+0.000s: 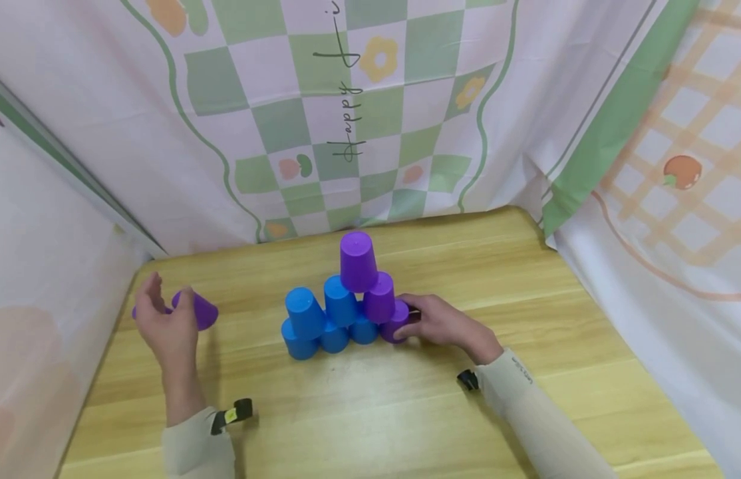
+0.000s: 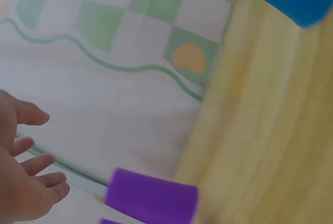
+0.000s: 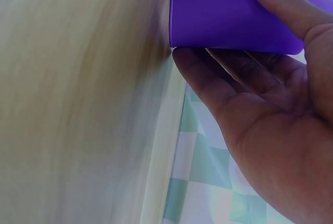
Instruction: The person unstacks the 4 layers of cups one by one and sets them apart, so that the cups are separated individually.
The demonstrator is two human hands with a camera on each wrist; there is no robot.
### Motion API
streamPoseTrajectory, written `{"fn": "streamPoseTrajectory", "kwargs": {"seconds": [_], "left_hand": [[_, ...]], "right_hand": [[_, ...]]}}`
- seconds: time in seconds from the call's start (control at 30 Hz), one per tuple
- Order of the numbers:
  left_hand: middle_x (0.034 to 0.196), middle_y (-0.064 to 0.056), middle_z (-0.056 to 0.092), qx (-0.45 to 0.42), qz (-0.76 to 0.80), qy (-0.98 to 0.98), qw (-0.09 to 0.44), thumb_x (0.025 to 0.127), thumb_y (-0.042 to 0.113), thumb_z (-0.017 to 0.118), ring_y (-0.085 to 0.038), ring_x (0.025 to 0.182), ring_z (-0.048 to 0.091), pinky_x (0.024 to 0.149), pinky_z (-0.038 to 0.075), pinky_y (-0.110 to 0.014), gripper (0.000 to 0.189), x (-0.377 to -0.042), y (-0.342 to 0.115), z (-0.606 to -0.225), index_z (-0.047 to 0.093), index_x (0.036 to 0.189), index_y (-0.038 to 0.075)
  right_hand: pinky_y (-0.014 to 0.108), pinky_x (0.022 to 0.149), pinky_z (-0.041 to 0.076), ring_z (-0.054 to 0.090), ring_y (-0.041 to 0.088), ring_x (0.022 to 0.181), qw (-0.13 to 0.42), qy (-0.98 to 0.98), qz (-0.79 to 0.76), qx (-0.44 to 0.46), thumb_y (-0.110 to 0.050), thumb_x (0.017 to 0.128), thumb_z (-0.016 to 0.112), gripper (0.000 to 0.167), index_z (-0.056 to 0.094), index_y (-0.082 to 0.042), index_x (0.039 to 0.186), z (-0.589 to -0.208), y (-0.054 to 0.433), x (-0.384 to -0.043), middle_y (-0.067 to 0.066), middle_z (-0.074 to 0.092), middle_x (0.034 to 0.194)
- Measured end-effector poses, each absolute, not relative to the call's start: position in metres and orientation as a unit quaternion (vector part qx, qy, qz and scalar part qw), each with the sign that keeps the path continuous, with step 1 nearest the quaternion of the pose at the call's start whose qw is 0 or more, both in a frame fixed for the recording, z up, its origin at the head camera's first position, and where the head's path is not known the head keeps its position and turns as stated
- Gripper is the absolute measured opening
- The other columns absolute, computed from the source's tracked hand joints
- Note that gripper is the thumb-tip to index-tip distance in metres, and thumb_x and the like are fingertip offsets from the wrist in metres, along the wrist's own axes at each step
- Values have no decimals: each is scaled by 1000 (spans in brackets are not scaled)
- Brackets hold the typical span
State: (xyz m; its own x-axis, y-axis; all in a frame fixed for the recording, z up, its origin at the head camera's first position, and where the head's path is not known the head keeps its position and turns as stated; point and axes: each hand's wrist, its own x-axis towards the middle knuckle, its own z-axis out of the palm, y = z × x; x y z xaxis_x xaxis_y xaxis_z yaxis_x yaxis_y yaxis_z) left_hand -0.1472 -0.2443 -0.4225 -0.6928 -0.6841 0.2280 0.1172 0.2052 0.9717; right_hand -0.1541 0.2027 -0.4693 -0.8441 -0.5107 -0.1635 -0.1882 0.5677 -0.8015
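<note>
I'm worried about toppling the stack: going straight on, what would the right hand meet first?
The bottom-right purple cup, which the right hand holds; beyond it, probably the neighbouring blue cup.

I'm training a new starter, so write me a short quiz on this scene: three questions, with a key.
1. In the cup stack, how many cups form the middle row?
2. True or false: the top cup is blue.
3. Which hand grips the purple cup at the bottom row's right end: a) left, b) right, c) both?

Key: 1. Three. 2. False, it is purple. 3. b, the right hand.
</note>
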Motion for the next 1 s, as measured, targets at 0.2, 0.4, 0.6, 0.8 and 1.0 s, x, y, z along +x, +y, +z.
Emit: {"fn": "streamPoseTrajectory", "kwargs": {"seconds": [0.2,0.4,0.6,0.8,1.0], "left_hand": [[132,-3,65,125,-601,-684,394,89,-9,70,-22,140,56,123,40,-30,46,-141,-232,-401,65,134,3],[129,-6,66,96,-615,-671,404,89,-13,68,-22,136,58,122,42,-30,45,-135,-222,-387,65,133,-1],[130,-1,65,54,-614,-692,377,92,-11,68,-21,139,56,123,40,-29,44,-130,-201,-380,62,135,-5],[130,-5,65,-27,-622,-687,376,90,-17,66,-22,135,59,125,39,-36,45,-130,-181,-375,60,134,-12],[132,-9,65,-44,-616,-696,368,91,-15,65,-20,134,59,126,39,-37,45,-128,-171,-368,60,136,-8]], "right_hand": [[49,105,56,67,18,113,199,862,-421,-198,-35,92,83,48,67,-19,134,-470,202,-154,-2,73,123],[48,106,56,67,18,114,197,863,-421,-195,-35,92,83,47,67,-21,134,-471,202,-155,-3,73,123],[49,106,55,68,19,115,196,861,-426,-197,-34,92,84,47,67,-19,133,-471,203,-155,-2,73,123],[47,106,55,68,18,115,197,862,-424,-193,-34,91,84,47,67,-21,133,-471,202,-156,-3,73,122],[47,105,56,68,17,113,197,861,-426,-196,-34,92,84,46,67,-21,132,-470,202,-155,-3,73,121]]}}
